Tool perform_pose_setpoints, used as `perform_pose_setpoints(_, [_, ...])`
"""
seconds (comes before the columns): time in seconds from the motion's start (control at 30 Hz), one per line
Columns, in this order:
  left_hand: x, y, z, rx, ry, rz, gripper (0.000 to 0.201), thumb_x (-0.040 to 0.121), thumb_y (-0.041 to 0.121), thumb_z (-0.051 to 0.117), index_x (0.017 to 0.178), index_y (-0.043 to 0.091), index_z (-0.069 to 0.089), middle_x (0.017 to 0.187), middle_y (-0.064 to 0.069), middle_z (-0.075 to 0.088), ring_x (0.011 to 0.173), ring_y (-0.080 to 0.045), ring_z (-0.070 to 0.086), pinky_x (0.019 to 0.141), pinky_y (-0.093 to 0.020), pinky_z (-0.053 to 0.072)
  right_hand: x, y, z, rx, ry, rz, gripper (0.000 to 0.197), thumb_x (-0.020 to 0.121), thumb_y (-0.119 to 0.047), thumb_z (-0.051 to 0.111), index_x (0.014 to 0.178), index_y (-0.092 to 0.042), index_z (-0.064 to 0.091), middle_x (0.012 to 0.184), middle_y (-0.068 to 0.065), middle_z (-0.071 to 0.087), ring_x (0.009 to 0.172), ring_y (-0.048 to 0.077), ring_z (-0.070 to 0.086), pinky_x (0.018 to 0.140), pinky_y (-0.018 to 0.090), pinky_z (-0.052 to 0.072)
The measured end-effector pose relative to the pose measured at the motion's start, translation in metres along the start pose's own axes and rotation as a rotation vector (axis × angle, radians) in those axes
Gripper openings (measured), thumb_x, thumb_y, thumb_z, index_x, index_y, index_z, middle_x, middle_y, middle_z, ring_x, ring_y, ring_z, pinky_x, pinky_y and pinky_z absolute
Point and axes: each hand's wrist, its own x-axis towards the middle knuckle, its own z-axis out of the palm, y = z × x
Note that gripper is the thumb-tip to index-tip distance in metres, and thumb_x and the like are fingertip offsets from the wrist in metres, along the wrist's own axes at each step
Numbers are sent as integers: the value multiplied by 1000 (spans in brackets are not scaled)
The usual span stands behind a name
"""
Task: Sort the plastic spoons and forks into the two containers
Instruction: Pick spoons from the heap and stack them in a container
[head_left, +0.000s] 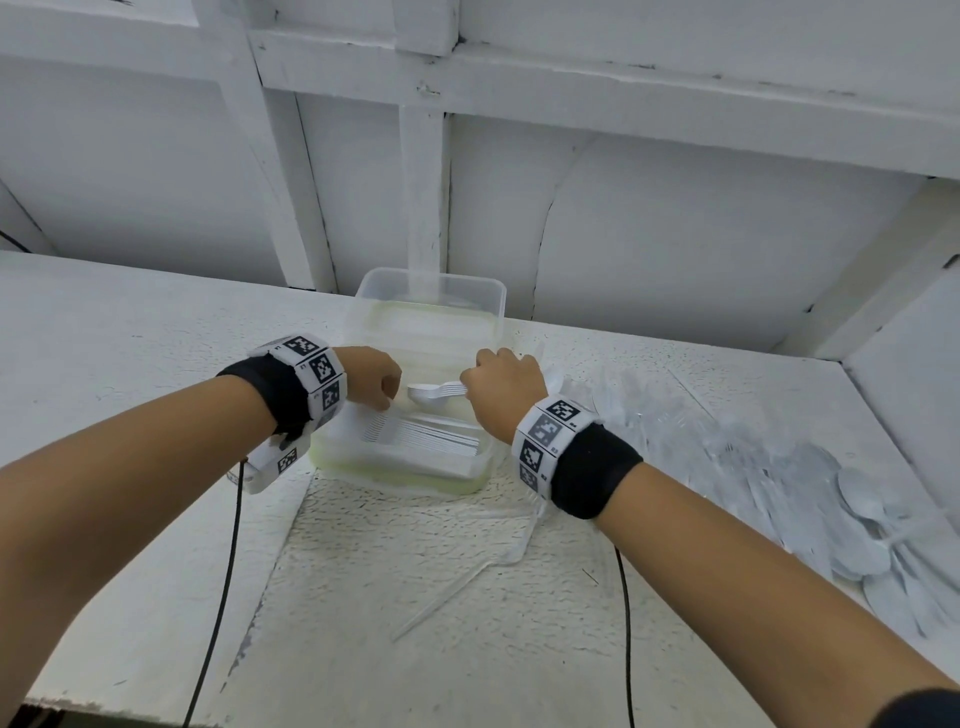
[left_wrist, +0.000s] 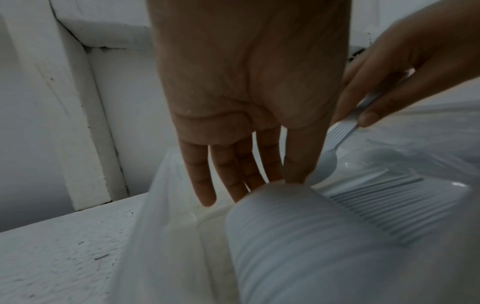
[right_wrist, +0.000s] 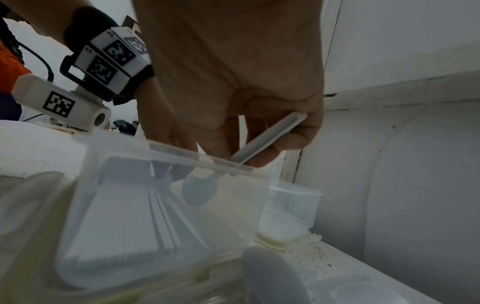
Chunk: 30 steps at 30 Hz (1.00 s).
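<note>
- Both bare forearms are seen nearest the head camera, each wearing a black wristband (head_left: 592, 470) with a white block of square black-and-white markers.
- Black cables (head_left: 626, 623) are seen trailing from the wrists across the rough white tabletop (head_left: 130, 332).
- Loose white plastic spoons (head_left: 862, 525) are heaped on the table at the right, with clear crumpled wrapping beside them.
- A clear plastic container (head_left: 410, 475) with a yellowish base stands between the hands; a neat row of white plastic forks (head_left: 421, 439) is laid inside it, tines toward the left.
- A small bunch of white plastic spoons (head_left: 434, 392) is pinched by the handles in the right hand (head_left: 501, 387), thumb and fingers curled round them, bowls pointing left over the near container.
- From the right wrist view, the ribbed flat handles (right_wrist: 270, 137) are seen clamped between thumb and fingers above the container's rim.
- The left hand (head_left: 371, 382) is held at the container's left edge; from its wrist view the fingers (left_wrist: 226, 170) are shown straight and holding nothing, the tips just by the spoon bowls.
- A second clear container (head_left: 431, 306) stands directly behind the first, against the white panelled wall (head_left: 675, 208); whether anything is in it cannot be told.
</note>
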Motion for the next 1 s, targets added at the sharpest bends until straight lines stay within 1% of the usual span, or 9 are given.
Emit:
perform_pose_setpoints(0.1, [-4, -4, 1, -60, -4, 22, 23, 93, 17, 52, 111, 11, 64, 117, -3, 63, 101, -18, 55, 81, -20, 37, 5, -2, -3, -12, -25, 12, 20, 91, -7, 46, 103, -15, 60, 98, 3, 49, 104, 25, 46, 88, 41, 33])
perform_pose_setpoints(0.33, [-18, -12, 5, -105, 14, 17, 28, 92, 19, 53, 115, 15, 68, 114, -2, 67, 92, -15, 55, 81, -19, 39, 32, -24, -5, -7, -67, -16, 16, 89, -6, 47, 85, -20, 54, 74, -4, 43, 89, 21, 32, 78, 38, 25])
perform_pose_setpoints(0.47, [-27, -19, 5, -157, 85, -11, 28, 92, 27, 55, 109, 12, 70, 108, -3, 69, 88, -16, 54, 82, -23, 42, 45, -32, 0, 121, -153, -37, 13, 89, -6, 48, 87, -12, 59, 73, 2, 51, 79, 24, 48, 70, 32, 39])
perform_pose_setpoints(0.57, [-35, -28, 5, -279, 211, 9, 25, 92, 24, 55, 108, 12, 70, 110, 1, 68, 98, -15, 58, 85, -21, 40, 51, -33, 8, 233, -215, -32, 20, 88, -5, 50, 101, -4, 65, 96, 8, 66, 90, 28, 62, 77, 33, 52])
perform_pose_setpoints(0.67, [-41, -40, 9, -388, 377, -26, 23, 93, 19, 54, 110, 12, 67, 116, -6, 61, 103, -19, 57, 88, -23, 38, 53, -33, 9, 291, -287, -49, 29, 91, -7, 51, 116, -7, 64, 119, 9, 64, 107, 27, 60, 92, 37, 50])
perform_pose_setpoints(0.8, [-42, -51, 21, -462, 398, -218, 41, 94, 24, 51, 133, 11, 48, 128, -14, 51, 108, -27, 55, 92, -32, 41, 52, -31, 12, 357, -343, -60, 31, 90, -4, 50, 119, -3, 63, 125, 9, 61, 112, 28, 58, 94, 33, 48])
perform_pose_setpoints(0.87, [-42, -52, 25, -584, 337, -287, 45, 95, 22, 49, 137, 10, 42, 123, -13, 55, 98, -28, 59, 75, -33, 53, 49, -30, 13, 385, -336, -58, 31, 89, -5, 52, 118, 0, 63, 123, 13, 62, 110, 29, 59, 93, 33, 49])
perform_pose_setpoints(0.93, [-42, -52, 28, -741, 299, -315, 42, 95, 17, 48, 136, 10, 44, 108, -11, 60, 87, -24, 61, 54, -28, 57, 45, -28, 11, 409, -354, -71, 37, 90, -8, 54, 127, -7, 55, 128, 7, 57, 115, 26, 54, 92, 28, 43])
perform_pose_setpoints(1.0, [-43, -51, 29, -831, 301, -325, 39, 94, 12, 47, 133, 10, 47, 101, -10, 62, 86, -24, 63, 49, -28, 57, 42, -27, 7, 425, -360, -99, 41, 92, -10, 54, 132, -14, 48, 131, 7, 52, 118, 24, 50, 90, 26, 39])
